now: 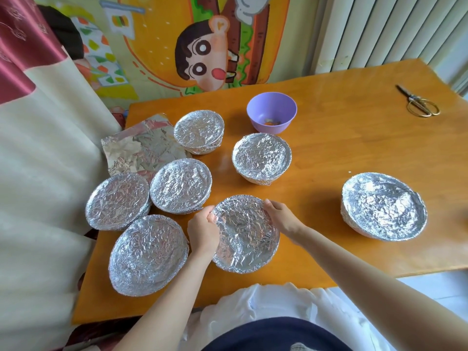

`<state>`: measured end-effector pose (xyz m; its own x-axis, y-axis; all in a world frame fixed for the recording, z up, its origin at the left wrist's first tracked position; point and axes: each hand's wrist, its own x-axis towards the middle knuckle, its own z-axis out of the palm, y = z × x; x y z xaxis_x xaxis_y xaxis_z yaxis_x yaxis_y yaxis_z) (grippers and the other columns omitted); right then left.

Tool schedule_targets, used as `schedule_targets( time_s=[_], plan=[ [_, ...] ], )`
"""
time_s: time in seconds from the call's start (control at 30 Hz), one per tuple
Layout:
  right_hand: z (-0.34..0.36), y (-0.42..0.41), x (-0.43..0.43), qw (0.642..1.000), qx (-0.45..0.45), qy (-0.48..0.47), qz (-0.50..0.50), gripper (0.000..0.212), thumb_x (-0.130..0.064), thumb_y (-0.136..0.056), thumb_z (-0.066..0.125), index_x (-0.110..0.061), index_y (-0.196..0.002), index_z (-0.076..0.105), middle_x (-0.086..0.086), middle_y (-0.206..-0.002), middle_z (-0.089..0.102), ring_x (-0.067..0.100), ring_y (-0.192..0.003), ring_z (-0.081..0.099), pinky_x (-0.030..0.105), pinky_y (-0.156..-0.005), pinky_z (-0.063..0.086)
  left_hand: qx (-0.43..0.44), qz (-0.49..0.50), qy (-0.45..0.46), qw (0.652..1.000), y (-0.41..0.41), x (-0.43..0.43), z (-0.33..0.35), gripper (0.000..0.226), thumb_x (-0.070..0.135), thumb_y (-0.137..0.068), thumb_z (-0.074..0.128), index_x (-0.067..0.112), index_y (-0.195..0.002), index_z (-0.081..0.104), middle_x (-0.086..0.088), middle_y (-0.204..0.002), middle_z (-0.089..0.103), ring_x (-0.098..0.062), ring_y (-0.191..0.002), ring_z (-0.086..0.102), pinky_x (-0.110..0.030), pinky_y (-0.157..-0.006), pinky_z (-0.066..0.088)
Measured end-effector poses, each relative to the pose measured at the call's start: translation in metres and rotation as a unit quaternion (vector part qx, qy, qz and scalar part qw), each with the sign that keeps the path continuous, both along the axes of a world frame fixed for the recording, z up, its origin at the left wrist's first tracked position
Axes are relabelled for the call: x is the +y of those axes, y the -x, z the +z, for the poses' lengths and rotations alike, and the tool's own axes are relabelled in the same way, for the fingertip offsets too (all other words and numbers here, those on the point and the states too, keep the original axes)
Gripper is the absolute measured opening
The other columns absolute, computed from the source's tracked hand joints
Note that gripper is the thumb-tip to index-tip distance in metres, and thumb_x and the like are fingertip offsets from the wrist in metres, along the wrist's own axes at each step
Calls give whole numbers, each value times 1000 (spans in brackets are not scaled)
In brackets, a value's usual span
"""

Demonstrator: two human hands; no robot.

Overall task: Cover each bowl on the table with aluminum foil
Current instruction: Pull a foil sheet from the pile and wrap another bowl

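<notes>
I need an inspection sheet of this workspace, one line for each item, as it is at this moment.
Surface: orange wooden table, partly bare.
Job's things: near bowl, foil-covered; six more foil-covered bowls on the table; purple bowl uncovered; foil sheet far left.
Clutter: scissors at far right corner.
Grippers: left hand and right hand grip the near bowl's rim.
Cables: nothing seen.
Surroundings: cartoon wall picture, curtain, white ribbed panel.
</notes>
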<state>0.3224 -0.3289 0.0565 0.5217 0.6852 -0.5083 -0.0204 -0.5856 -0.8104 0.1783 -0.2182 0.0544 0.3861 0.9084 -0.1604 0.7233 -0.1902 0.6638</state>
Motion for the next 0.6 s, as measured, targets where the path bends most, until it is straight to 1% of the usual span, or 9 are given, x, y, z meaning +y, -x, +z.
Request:
schedule_targets(
  time_s=[0.07,0.1,0.13,0.17,0.2,0.27,0.33,0.47,0.6],
  plan=[
    [0,2,3,1000,17,-6,-3,38,-36,-103,27,-8,-85,46,0,-68,36,13,-62,33,34,-69,34,-4,5,4,1000,1,2,1,33,6,-99,42,10,-127,58,-9,-123,62,-22,-109,58,-24,-82,46],
    [1,1,4,1000,22,-10,-5,43,-37,-103,26,-4,-95,53,2,-73,44,16,-68,41,38,-77,40,-7,8,5,1000,0,3,1,33,6,-98,42,10,-127,58,-9,-124,62,-22,-109,59,-26,-83,47],
    [2,-1,5,1000,24,-7,-9,51,-39,-103,25,1,-112,55,6,-86,56,22,-81,53,43,-90,42,-7,13,5,1000,-1,3,1,33,6,-98,42,10,-127,57,-9,-124,61,-22,-109,59,-25,-83,47],
    [2,-4,5,1000,23,4,-13,56,-42,-102,24,2,-125,50,11,-108,61,27,-102,57,43,-100,39,-5,19,5,1000,-2,2,1,33,7,-99,42,10,-128,57,-9,-125,61,-22,-110,58,-25,-83,46],
    [1,-6,5,999,22,14,-19,60,-46,-101,23,1,-133,45,14,-127,55,30,-118,52,42,-105,35,-6,24,5,1000,-2,1,1,33,7,-99,42,9,-128,57,-10,-125,61,-23,-111,58,-24,-83,44],
    [-1,-10,4,998,43,24,-30,69,-55,-98,21,-3,-141,36,14,-143,43,29,-130,42,41,-109,31,-11,30,7,999,-4,0,-1,33,6,-99,42,8,-128,56,-11,-125,61,-24,-114,56,-22,-84,40],
    [-6,-11,2,997,67,34,-35,76,-60,-95,21,-4,-143,34,12,-147,39,27,-133,39,41,-110,28,-12,33,9,999,-4,-1,-2,33,5,-98,41,7,-127,57,-11,-125,61,-25,-115,56,-21,-84,37],
    [-12,-12,0,998,44,40,-38,70,-52,-99,18,3,-140,35,16,-147,36,29,-135,35,39,-110,26,-3,31,5,999,-7,0,-2,33,5,-98,41,7,-127,57,-11,-124,62,-24,-114,56,-21,-83,37],
    [-15,-8,-2,995,81,37,-47,73,-55,-98,18,-1,-146,25,13,-154,26,26,-141,26,41,-114,20,-5,27,9,1000,-7,3,-2,33,4,-98,41,8,-126,58,-10,-123,62,-24,-112,57,-26,-88,43]
  ],
)
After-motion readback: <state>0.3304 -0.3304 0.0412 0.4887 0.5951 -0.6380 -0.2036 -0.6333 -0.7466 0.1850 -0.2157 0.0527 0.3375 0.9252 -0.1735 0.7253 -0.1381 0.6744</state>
